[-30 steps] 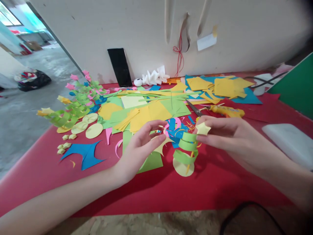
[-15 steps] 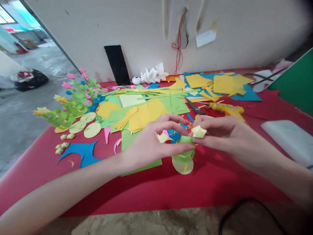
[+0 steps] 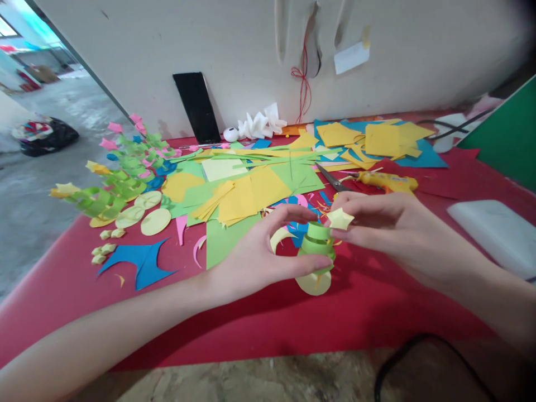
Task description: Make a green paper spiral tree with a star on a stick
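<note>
A small paper tree (image 3: 317,245), a green spiral strip around a thin stick on a pale yellow round base, stands on the red table (image 3: 259,324). On top sits a pale yellow paper star (image 3: 339,219), pinched by the fingers of my right hand (image 3: 393,229). My left hand (image 3: 259,254) curves around the spiral from the left, thumb pressing its lower coil and index finger arched over it.
Several finished paper trees (image 3: 113,184) lie at the left with loose yellow discs (image 3: 154,221) and small stars. Sheets and strips of coloured paper (image 3: 251,184) cover the middle. Scissors (image 3: 329,178), a yellow glue gun (image 3: 387,180), a white foam pad (image 3: 494,234) and a black cable (image 3: 419,357) are also here.
My left hand moved right from open air onto the green spiral and now grips its lower coil. The right hand kept hold of the star on top.
</note>
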{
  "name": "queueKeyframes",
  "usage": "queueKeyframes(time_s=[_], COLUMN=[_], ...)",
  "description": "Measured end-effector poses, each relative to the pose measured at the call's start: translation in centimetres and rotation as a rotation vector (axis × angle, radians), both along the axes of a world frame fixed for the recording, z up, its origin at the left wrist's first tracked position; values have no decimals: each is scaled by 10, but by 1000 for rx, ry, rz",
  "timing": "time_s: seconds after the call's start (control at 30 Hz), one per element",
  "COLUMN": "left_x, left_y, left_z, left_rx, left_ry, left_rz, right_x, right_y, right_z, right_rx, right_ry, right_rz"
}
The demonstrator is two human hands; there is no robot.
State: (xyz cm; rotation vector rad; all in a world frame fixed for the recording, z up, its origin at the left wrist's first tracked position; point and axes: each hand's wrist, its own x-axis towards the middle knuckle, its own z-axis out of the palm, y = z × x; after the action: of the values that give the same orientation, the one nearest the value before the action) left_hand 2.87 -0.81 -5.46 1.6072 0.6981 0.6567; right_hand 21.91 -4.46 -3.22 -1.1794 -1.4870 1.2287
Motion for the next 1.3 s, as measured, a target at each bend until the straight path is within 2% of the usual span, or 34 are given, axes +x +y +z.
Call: queueKeyframes(time_s=[0.5, 0.73, 1.03, 1.3], left_x=[2, 3, 2, 3], left_y=[-2, -2, -3, -4], left_z=[-3, -2, -3, -8], left_rx=[21, 30, 43, -56], left_ry=[10, 33, 74, -56], left_rz=[-32, -24, -22, 38], right_x=[-7, -6, -6, -5], right_y=[-2, -1, -2, -1], right_z=[0, -3, -3, -4], right_rx=[-95, -26, -35, 44], right_ry=[32, -56, -53, -48], right_rz=[39, 39, 52, -88])
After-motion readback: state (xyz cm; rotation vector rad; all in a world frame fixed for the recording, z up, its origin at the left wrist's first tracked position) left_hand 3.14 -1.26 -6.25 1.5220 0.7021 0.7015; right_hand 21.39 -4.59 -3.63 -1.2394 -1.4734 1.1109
